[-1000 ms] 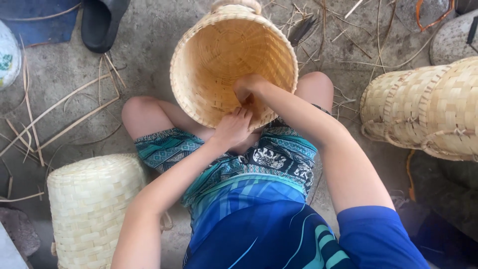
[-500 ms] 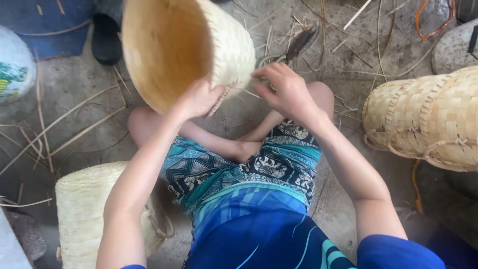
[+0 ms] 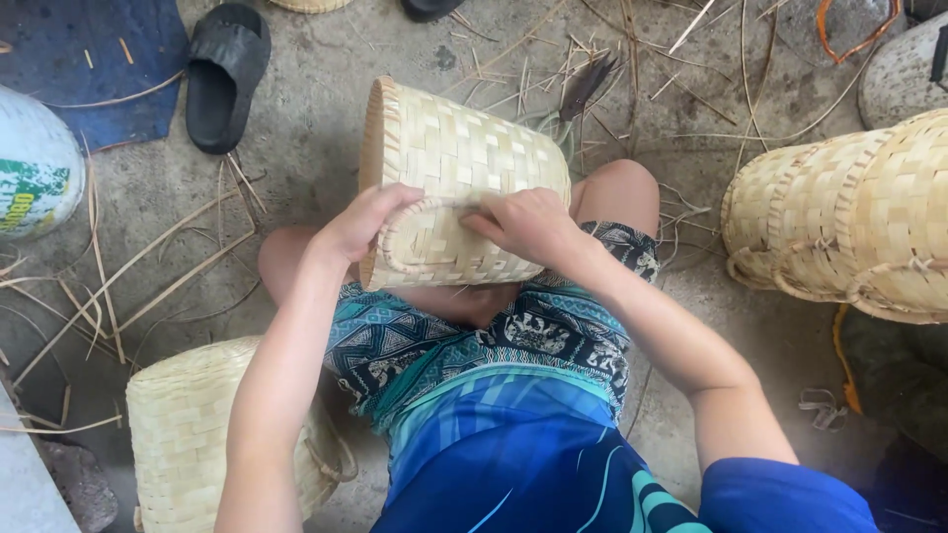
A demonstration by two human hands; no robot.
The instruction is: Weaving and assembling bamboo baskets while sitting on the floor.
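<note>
Left hand [image 3: 360,225] is clamped on the rim end of the woven basket [image 3: 459,183], fingers curled over its looped handle, and my right hand [image 3: 523,222] is pressed on the side of it, fingertips pinching at the handle strip, so both hands are full of basket. It's lying on its side across my knees, mouth facing left, pale straw-coloured flat weave in a checker pattern, rim bound tight, bottom end toward the feather [image 3: 585,84] on the ground. Only labelled thing around is a rounded white sack [image 3: 35,178] at the far left edge with a green and yellow print band. Another finished basket [image 3: 193,434] sits just beside my left thigh, and a stack of baskets [image 3: 849,217] lies on its side to my right, well apart from my elbow. Loose bamboo strips [image 3: 148,266] are scattered over the concrete floor [image 3: 306,109], a black sandal [image 3: 225,74] sits up top left next to a blue mat [image 3: 89,59]. Open room is mostly the bare patch of floor ahead of my knees.
</note>
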